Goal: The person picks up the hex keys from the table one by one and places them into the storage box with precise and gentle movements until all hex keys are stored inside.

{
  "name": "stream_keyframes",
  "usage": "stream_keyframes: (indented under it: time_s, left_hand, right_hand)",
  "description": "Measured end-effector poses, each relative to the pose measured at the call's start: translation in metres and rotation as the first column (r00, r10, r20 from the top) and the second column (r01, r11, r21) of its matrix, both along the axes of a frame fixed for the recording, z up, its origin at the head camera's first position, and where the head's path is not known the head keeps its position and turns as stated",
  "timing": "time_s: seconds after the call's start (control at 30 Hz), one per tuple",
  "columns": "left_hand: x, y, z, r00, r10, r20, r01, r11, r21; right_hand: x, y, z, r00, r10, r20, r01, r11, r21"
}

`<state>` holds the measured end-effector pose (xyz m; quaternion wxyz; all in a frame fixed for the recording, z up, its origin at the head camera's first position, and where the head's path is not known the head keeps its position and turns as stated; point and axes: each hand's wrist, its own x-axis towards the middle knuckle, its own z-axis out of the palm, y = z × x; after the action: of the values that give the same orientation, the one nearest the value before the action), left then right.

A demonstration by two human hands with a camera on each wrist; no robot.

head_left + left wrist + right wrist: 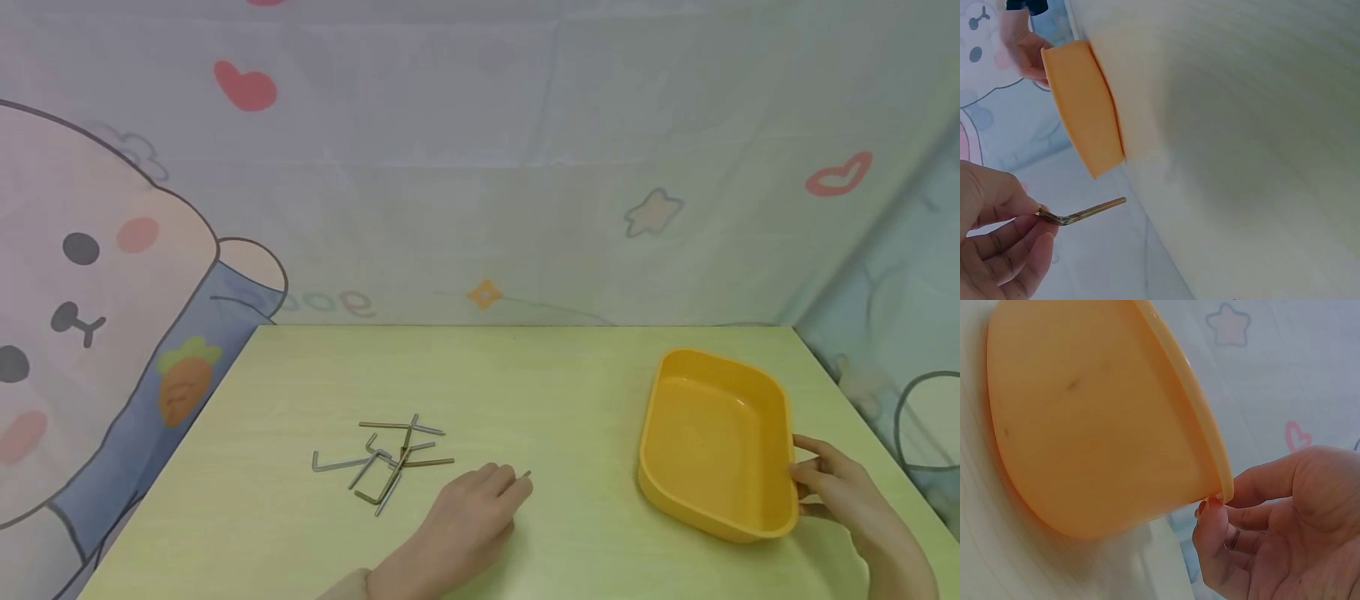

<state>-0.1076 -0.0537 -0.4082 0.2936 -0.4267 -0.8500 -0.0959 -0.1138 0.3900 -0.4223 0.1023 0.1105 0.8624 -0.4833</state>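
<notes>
My left hand (474,515) is held near the front middle of the table and pinches a brass-coloured L-shaped hex key (1094,210) between thumb and fingers. In the left wrist view its bare arm points away from the fingertips, clear of the tabletop. To the left of that hand lies a loose pile of hex keys (397,468), some silver and some brass-coloured, crossing one another. On the right side stands a yellow plastic tray (705,442), bare inside. My right hand (847,492) pinches the tray's right rim, its thumb and fingers on either side, as the right wrist view shows.
The pale green table (555,383) reaches back to a printed cloth (465,167) hung behind it. More cloth hangs along the right side (900,275). A large cartoon bear print (112,250) covers the left.
</notes>
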Motion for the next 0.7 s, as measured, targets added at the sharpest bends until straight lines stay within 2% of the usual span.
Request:
stream_keyframes:
  time_s: [0.47,0.7]
  left_hand:
    - [-0.007,0.020,0.013,0.996,-0.048,-0.069,0.052,0.997,0.050]
    - [-0.008,0.031,0.021,0.993,-0.113,-0.018,0.115,0.986,0.125]
  right_hand:
    - [0.000,0.000,0.001,1.000,-0.008,0.004,0.008,1.000,-0.005]
    - [-0.001,0.002,-0.001,1.000,0.002,0.022,-0.001,1.000,-0.005]
